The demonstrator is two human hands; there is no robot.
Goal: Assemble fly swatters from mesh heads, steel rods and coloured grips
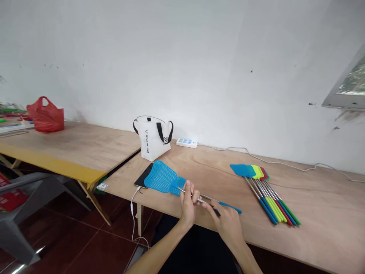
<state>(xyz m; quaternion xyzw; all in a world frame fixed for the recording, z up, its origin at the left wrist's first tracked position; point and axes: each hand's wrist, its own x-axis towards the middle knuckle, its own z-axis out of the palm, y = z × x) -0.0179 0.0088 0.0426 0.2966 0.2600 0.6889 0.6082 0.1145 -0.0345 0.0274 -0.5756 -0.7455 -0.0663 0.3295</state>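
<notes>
Both my hands are closed on a blue fly swatter point(161, 176) with a metal rod, held at a slant above the table's front edge. My left hand point(188, 203) grips the rod near the perforated head. My right hand point(228, 224) is closed further down the rod, near the handle, which its fingers mostly hide. Behind my hands another blue fly swatter point(230, 207) lies on the table, its head and rod partly covered by my left hand and the held swatter. To the right, several fly swatters point(258, 182) lie fanned in a row, with blue, yellow, red and green parts.
A phone point(140, 179) with a white cable lies partly beneath the held swatter's head. Behind it stands a white bag point(152, 142) with black handles. A power strip point(186, 143) sits by the wall. On the left table point(85, 140) is a red plastic bag point(47, 116).
</notes>
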